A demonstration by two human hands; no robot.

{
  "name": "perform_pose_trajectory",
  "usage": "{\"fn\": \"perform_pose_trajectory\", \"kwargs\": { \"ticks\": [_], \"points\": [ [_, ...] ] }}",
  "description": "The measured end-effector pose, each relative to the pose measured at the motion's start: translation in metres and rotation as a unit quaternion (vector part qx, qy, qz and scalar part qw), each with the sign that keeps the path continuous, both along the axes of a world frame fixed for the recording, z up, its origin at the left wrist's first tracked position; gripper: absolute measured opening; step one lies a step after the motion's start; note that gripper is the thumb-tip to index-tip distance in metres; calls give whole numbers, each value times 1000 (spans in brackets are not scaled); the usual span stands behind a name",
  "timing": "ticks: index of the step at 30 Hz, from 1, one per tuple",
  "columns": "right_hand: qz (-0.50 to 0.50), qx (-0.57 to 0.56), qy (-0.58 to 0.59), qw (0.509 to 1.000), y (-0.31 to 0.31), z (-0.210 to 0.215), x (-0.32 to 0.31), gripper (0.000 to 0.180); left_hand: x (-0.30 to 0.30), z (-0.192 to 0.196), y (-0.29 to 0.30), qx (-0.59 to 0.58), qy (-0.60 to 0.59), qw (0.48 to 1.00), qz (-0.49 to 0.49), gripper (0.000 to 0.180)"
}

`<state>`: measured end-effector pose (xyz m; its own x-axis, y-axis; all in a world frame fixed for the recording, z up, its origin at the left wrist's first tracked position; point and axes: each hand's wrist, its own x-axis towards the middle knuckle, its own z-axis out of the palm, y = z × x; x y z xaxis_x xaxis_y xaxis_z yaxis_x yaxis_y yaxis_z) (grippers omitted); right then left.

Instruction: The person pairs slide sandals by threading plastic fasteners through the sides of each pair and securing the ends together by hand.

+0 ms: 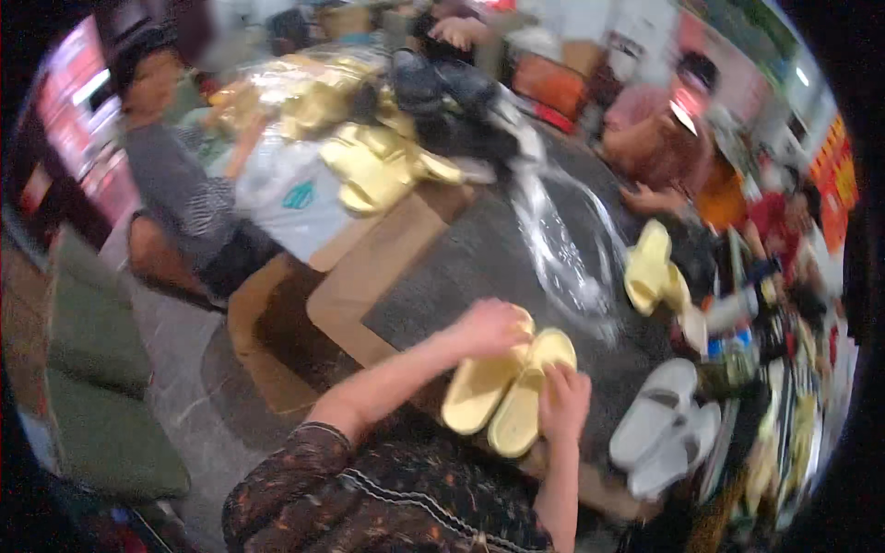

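A pair of pale yellow slide sandals lies side by side on the dark tabletop in front of me, toes pointing away. My left hand (499, 328) is closed on the toe and strap end of the left yellow slide (477, 394), and it covers much of that strap. My right hand (564, 402) pinches the outer side of the right yellow slide (516, 417) near its strap; the fingertips are partly blurred. To the right of my right hand, a pair of light grey slides (656, 415) sits at the table's edge.
Clear plastic wrapping (562, 249) lies across the dark table (442, 267). More yellow slides (373, 170) and black footwear (442, 88) are heaped at the far side. Another yellow pair (651, 267) is at right. Seated people (184, 175) work around the table; cardboard (369, 286) borders its left.
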<state>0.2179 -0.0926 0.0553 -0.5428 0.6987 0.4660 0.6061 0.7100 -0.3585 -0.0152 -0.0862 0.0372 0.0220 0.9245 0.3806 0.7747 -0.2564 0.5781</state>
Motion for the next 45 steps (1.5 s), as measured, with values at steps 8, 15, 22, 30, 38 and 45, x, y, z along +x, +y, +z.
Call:
{"fn": "perform_pose_trajectory", "kwargs": {
  "ticks": [8, 15, 22, 30, 38, 45],
  "points": [
    [26, -7, 39, 999, -7, 2, 0, 42, 20, 12, 65, -216, 168, 961, -34, 33],
    [46, -76, 37, 995, -12, 5, 9, 48, 45, -30, 68, -156, 61, 986, 13, 10],
    [55, -132, 103, 984, 18, -1, 14, 29, 49, -29, 58, -141, -39, 989, 8, 17],
    [22, -31, 207, 978, 57, 8, -39, 26, 43, -2, 43, -96, -199, 974, -57, 24],
    [-31, -169, 273, 946, 63, -23, -39, 24, 39, -5, 50, -125, -248, 958, -77, 22],
    [-52, -91, 225, 969, 66, -29, -32, 11, 39, -25, 59, -80, -317, 941, -91, 20]
  ]
}}
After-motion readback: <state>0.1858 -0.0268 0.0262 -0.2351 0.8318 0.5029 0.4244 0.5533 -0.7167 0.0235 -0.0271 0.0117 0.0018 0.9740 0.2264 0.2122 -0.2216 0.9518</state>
